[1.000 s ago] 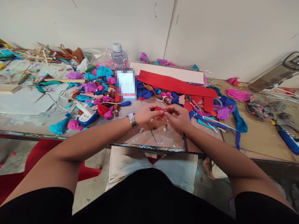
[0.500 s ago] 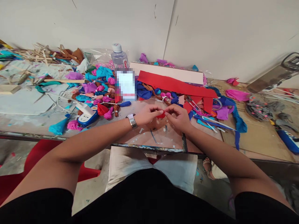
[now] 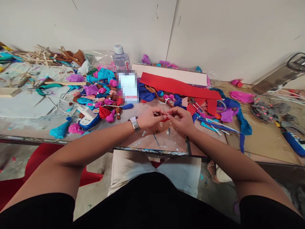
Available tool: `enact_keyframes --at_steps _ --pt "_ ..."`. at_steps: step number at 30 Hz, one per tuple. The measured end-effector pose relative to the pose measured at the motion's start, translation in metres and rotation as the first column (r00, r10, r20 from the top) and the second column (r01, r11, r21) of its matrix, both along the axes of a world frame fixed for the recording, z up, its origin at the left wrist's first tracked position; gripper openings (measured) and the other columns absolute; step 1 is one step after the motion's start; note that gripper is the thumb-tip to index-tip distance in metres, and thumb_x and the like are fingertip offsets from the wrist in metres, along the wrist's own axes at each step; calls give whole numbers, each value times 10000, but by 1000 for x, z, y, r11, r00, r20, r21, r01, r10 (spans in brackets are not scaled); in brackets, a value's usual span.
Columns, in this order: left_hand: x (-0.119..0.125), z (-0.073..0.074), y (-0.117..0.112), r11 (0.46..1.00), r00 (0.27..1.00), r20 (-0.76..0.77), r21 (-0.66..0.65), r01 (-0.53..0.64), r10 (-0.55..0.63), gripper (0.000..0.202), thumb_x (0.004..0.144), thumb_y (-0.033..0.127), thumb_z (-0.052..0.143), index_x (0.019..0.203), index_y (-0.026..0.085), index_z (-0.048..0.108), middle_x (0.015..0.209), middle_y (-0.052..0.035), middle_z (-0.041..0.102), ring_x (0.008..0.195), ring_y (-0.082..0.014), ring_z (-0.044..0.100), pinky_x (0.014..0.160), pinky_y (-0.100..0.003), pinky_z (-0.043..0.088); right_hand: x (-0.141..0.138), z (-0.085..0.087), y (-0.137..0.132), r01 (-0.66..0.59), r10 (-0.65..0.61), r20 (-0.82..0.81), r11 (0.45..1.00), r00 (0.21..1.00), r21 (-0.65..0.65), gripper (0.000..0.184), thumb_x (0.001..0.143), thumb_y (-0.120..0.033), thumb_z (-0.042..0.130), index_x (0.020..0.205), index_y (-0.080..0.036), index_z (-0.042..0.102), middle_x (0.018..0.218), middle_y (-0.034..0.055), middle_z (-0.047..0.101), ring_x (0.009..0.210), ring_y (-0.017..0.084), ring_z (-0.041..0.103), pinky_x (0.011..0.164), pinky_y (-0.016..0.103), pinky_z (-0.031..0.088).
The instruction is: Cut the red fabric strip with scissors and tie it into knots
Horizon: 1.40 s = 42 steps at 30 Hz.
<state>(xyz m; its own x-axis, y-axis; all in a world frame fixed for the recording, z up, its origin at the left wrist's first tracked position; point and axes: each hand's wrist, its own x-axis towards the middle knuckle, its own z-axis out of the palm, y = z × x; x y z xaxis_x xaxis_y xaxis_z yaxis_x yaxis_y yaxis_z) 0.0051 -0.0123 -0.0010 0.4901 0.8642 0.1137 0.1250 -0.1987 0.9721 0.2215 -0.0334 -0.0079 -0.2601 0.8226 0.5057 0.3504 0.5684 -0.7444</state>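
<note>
Just above the front of the table, my left hand (image 3: 152, 118) and my right hand (image 3: 180, 120) meet with fingertips pinched together. Between them is a small piece of red crepe paper (image 3: 165, 119), mostly covered by the fingers. A metal watch (image 3: 134, 124) sits on my left wrist. Beyond my hands lies a long strip of red crepe paper (image 3: 176, 86). Scissors (image 3: 197, 105) rest on red scraps close to my right hand. Small rolled paper flowers in pink, blue and brown (image 3: 111, 117) lie to the left of my left hand.
A blue-and-white power strip (image 3: 89, 121) with a plugged-in charger stands at left. A water bottle (image 3: 121, 58) stands behind a blurred bright screen (image 3: 128, 87). Thin wood sticks (image 3: 47, 57) are heaped far left. Cardboard (image 3: 264, 136) and a tilted grey bottle (image 3: 274, 78) are at right.
My fingertips have drawn slightly closer together, and less of the red crepe paper shows between them. Everything else stays in place.
</note>
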Motion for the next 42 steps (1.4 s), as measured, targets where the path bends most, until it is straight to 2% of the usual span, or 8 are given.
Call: enact_keyframes --at_steps 9,14,18,24,32,39,42 --pt "0 -6 4 1000 999 35 -5 3 -3 324 827 433 811 948 136 763 868 -54 758 735 -137 636 700 -269 484 2 0 2 23 -24 -32 998 999 -50 245 954 -439 769 1070 -225 751 901 28 750 777 179 681 743 334 552" --pt "-2 -11 8 1000 988 150 -18 -18 20 329 838 423 834 964 135 738 954 -70 775 839 -159 697 795 -298 542 3 1 3 3 -3 4 999 1000 -49 292 1000 -510 702 1084 -234 750 970 49 758 822 197 682 770 362 550" --pt "-2 -13 9 997 981 194 -83 -4 20 364 822 433 864 972 134 722 955 -70 771 830 -161 719 799 -311 574 2 1 3 25 -24 23 999 999 -38 334 980 -558 712 1054 -233 743 962 55 748 824 204 679 746 364 552" --pt "0 -11 6 999 993 114 -53 -9 15 320 819 400 858 932 127 735 874 -60 761 766 -145 685 720 -277 524 1 2 2 1 -3 -27 997 1000 -77 288 994 -510 699 983 -226 743 909 41 751 813 193 706 749 343 574" --pt "0 -3 1 999 998 59 -34 21 -19 327 829 411 824 933 112 744 829 -50 741 708 -124 631 676 -259 478 0 3 2 50 -49 12 993 999 -110 248 936 -472 756 905 -228 729 848 34 761 724 191 706 692 345 567" --pt "0 -2 0 1000 999 48 -19 -2 3 303 841 418 809 890 123 761 796 -57 756 683 -131 641 655 -257 473 -2 9 -1 55 -54 56 998 997 -26 173 944 -395 738 909 -226 726 852 38 755 726 183 684 663 331 550" --pt "0 -2 0 1000 998 69 -10 0 1 335 856 453 803 868 122 759 784 -63 761 686 -134 657 669 -260 495 -2 8 -1 71 -68 62 997 996 -41 182 945 -408 734 939 -225 736 870 40 765 736 183 680 667 329 554"
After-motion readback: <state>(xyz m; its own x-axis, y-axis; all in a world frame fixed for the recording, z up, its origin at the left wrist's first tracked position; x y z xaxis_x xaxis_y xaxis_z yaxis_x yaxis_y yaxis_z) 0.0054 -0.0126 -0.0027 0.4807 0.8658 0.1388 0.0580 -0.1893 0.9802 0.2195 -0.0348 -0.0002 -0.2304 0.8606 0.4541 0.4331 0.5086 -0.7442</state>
